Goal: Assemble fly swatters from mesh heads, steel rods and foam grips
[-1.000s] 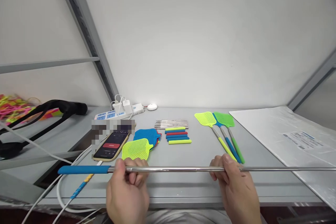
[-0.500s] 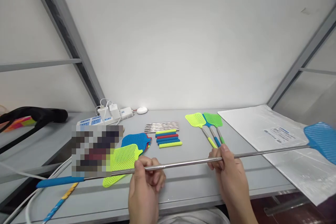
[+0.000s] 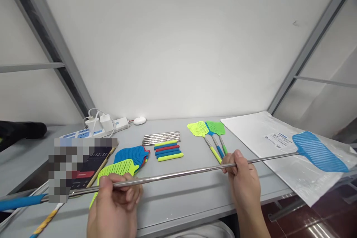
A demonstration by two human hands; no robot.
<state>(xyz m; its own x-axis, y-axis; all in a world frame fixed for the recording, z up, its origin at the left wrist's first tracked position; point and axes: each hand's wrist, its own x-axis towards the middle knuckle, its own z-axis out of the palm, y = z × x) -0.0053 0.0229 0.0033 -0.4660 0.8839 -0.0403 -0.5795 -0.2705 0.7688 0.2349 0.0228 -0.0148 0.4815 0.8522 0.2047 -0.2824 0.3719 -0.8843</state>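
Note:
Stretched across the view is a long telescopic fly swatter (image 3: 184, 173), with a blue paddle at the right and a blue grip at the left. My left hand (image 3: 114, 204) pinches its metal rod left of the middle. Nearer the paddle, my right hand (image 3: 241, 178) closes its thumb and fingers on the same rod. Beyond my right hand lie three assembled fly swatters (image 3: 213, 137) in yellow-green, blue and green. Loose blue paddles (image 3: 129, 155) and a yellow-green paddle (image 3: 118, 168) lie behind my left hand. Coloured grips (image 3: 169, 151) and metal rods (image 3: 161, 137) rest in rows mid-table.
A phone (image 3: 93, 160), partly blurred out, lies at the left. Behind it are a power strip (image 3: 119, 123) with white chargers and a white oval device (image 3: 140, 120). A white plastic bag (image 3: 259, 134) covers the right side. The wall (image 3: 178, 44) stands behind the table (image 3: 195, 197).
My left hand has moved left along the rod, farther from my right hand. The view has shifted right, so the whole blue paddle now shows while the grip's end leaves the frame.

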